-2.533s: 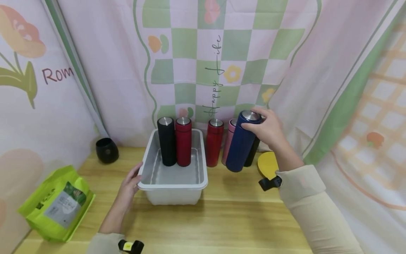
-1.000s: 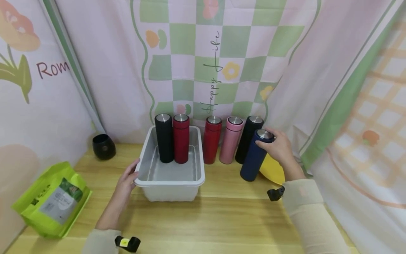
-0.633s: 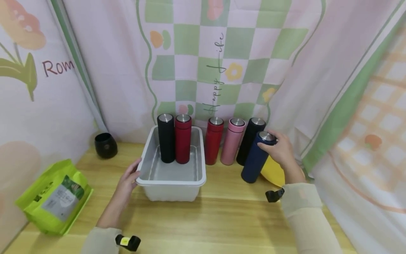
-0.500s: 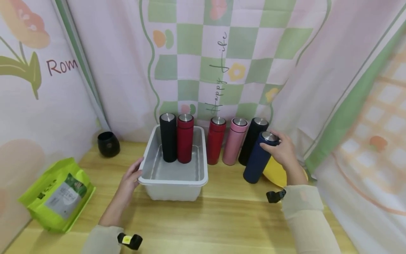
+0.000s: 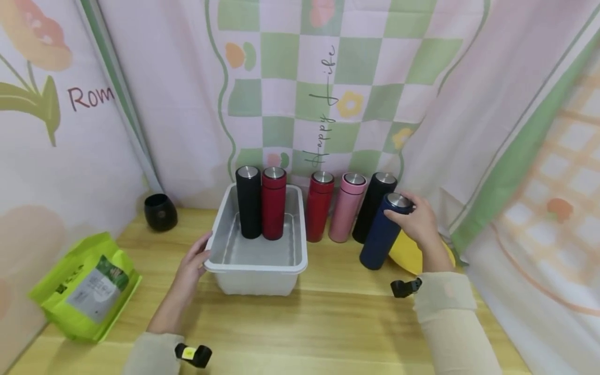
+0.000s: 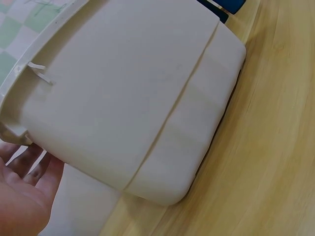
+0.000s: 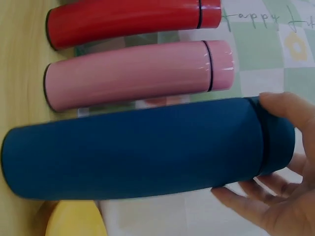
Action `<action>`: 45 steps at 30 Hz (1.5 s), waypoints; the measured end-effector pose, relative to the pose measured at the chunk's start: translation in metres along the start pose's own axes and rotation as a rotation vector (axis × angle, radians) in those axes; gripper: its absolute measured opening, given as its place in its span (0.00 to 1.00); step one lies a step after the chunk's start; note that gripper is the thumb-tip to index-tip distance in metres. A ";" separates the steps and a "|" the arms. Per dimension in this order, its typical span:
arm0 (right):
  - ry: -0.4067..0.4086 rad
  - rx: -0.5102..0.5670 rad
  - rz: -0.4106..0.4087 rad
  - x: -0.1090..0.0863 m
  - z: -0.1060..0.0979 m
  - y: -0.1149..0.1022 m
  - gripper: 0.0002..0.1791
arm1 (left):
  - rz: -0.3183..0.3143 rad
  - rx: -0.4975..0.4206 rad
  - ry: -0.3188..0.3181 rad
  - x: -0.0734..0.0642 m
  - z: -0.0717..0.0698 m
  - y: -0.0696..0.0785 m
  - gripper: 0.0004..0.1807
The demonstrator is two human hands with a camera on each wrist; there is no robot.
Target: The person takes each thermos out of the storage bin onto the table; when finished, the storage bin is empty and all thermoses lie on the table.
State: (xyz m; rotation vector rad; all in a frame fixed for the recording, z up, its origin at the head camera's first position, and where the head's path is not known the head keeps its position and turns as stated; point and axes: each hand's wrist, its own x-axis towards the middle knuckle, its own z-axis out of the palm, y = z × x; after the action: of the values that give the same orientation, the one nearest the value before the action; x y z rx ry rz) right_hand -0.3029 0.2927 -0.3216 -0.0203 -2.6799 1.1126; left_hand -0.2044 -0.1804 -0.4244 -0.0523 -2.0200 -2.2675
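Note:
My right hand point(image 5: 419, 221) grips a dark blue vacuum flask point(image 5: 380, 237) around its upper end, thumb and fingers on either side of the steel-topped lid. Its base is low over the tabletop, in front of a black flask point(image 5: 369, 211). In the right wrist view, the blue flask point(image 7: 138, 150) lies between the fingers with a pink flask point(image 7: 133, 73) beyond. My left hand point(image 5: 189, 265) holds the left front corner of a grey-white plastic bin point(image 5: 255, 281), fingers bent under the rim. Inside the bin stand a black flask point(image 5: 249, 208) and a dark red flask point(image 5: 273, 208).
Right of the bin stand a red flask point(image 5: 319, 211) and the pink one. A yellow item point(image 5: 407, 255) lies behind the blue flask. A black cup point(image 5: 160, 213) and a green bag point(image 5: 89, 289) are at left. Printed curtains point(image 5: 276, 104) hang behind the table.
The blue flask has come down and to the right in my right hand, uncovering the pink and black flasks. Over the last half second it barely moves. My left hand stays at the bin.

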 end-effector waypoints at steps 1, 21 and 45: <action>-0.008 0.007 0.005 0.000 -0.001 0.000 0.43 | 0.001 -0.002 -0.003 0.000 0.001 0.000 0.29; -0.053 0.019 -0.108 0.010 0.007 -0.096 0.44 | 0.011 -0.008 -0.014 0.001 0.003 -0.002 0.29; -0.221 0.129 -0.138 0.046 0.153 -0.198 0.41 | 0.005 -0.021 0.010 0.000 0.000 0.000 0.29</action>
State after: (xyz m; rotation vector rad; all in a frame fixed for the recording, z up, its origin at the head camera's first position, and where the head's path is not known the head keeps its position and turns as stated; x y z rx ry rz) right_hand -0.3666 0.0506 -0.2776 0.3233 -2.7398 1.3092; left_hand -0.2045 -0.1805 -0.4244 -0.0475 -1.9886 -2.2819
